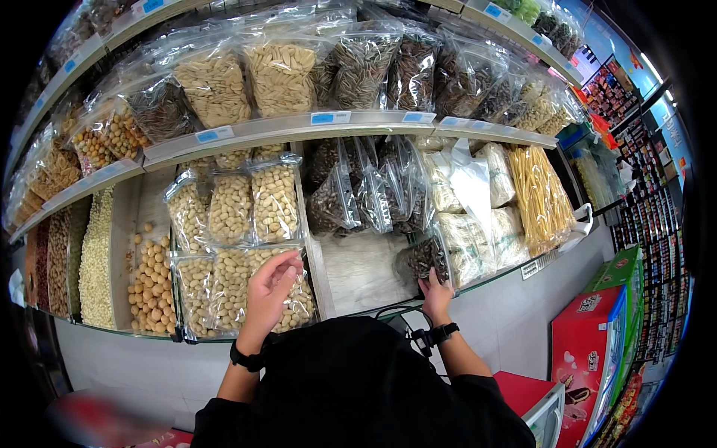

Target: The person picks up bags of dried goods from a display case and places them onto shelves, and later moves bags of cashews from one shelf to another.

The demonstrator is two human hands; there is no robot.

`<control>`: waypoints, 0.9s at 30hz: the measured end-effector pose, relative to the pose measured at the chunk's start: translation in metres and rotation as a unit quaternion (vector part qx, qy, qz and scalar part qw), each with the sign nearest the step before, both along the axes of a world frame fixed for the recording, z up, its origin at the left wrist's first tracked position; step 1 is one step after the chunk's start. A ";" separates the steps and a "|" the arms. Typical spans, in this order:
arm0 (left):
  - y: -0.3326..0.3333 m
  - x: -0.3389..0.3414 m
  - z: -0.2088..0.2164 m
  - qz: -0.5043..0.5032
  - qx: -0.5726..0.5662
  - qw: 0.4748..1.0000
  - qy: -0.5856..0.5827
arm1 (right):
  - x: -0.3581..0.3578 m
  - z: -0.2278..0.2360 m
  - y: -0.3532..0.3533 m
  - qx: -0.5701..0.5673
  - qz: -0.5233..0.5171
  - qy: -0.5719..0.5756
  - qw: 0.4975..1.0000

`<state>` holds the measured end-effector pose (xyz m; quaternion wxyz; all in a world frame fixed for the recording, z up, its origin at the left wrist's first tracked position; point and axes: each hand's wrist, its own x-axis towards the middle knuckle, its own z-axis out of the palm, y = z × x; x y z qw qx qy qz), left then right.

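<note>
My right hand [437, 294] grips the near edge of a clear plastic bag of small dark pieces [423, 260], at the front right corner of a wooden shelf bin [357, 263]. More bags of dark pieces [366, 183] lie piled at the back of this bin. My left hand [270, 291] hovers over the clear bags of peanuts [231, 280] in the bin to the left. Its fingers are loosely bent with the thumb apart, and nothing shows in them. The far side of the dark bag by my right hand is partly hidden.
White-wrapped packs [467, 243] and a bundle of yellow sticks [539, 198] lie to the right. Round tan nuts [151, 287] fill a compartment at left. An upper shelf edge [299, 128] with bagged seeds overhangs the bins. A red cabinet [586, 347] stands at right.
</note>
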<state>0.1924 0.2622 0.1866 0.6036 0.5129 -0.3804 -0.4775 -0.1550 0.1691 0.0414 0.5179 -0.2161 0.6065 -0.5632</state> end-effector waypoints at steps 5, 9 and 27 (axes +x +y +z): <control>0.017 0.001 -0.001 0.051 -0.003 0.999 0.002 | 0.013 -0.006 -0.016 -0.004 -0.023 0.002 1.000; 0.027 -0.011 0.001 0.066 0.001 0.998 0.024 | 0.015 -0.013 -0.029 0.026 -0.022 -0.021 0.999; 0.055 -0.065 -0.050 -0.127 0.164 0.974 0.086 | -0.049 0.040 0.091 0.041 0.166 0.139 0.975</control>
